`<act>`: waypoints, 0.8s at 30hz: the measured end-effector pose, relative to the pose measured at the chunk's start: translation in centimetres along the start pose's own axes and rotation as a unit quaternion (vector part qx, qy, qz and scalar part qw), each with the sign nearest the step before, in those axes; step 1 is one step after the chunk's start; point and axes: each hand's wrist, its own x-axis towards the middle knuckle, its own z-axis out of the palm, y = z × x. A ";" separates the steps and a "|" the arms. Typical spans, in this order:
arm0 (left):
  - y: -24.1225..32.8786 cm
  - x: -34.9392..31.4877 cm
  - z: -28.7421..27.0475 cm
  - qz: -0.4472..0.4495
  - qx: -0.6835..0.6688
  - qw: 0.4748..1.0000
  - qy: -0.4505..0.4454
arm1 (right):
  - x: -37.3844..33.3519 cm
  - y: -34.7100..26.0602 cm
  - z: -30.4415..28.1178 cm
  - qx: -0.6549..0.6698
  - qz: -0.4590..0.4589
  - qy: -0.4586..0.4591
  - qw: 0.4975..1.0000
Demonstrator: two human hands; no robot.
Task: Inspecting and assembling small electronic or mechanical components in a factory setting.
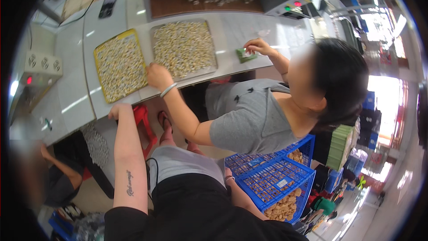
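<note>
My left hand (118, 110) is at the front edge of the white table, just below the near corner of a yellow tray (139, 44). Its fingers are turned away and too small to make out. The tray is spread with many small pale, yellowish pieces. My right hand (228, 172) hangs low beside the blue crates, a band round its wrist, its fingers hidden. A seated co-worker in a grey top reaches one hand (159, 76), with a white bangle, to the gap between the yellow tray and a grey tray (216, 58) of similar pieces. The co-worker's other hand (258, 47) touches a small green packet (245, 55).
Behind the trays stands a long open-fronted box (203, 5) with scattered pieces inside. A phone (108, 5) lies at the back left. Blue crates (272, 176) of tan lumps stand at right, a red stool (141, 122) under the table. Another person sits at far left.
</note>
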 end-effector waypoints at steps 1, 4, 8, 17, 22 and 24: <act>-0.2 0.1 0.5 0.028 0.050 0.998 0.013 | 0.1 0.1 0.2 -0.013 -0.003 -0.014 1.000; -0.4 1.8 1.6 0.046 0.058 0.997 -0.007 | -0.1 -0.2 0.5 0.015 -0.040 0.007 0.999; 0.3 4.7 3.7 0.186 0.454 0.872 -0.001 | -0.3 -0.7 0.3 0.092 0.032 0.007 0.995; 1.5 3.7 1.4 -0.109 -0.050 0.985 -0.124 | 2.9 2.2 1.7 0.079 0.040 -0.035 0.995; 5.5 1.5 0.6 -0.340 0.399 0.838 -0.154 | 4.1 4.2 2.6 0.058 0.008 -0.005 0.998; 2.9 1.5 0.1 -0.245 0.226 0.936 -0.112 | 4.4 4.7 3.0 0.044 -0.010 0.011 0.999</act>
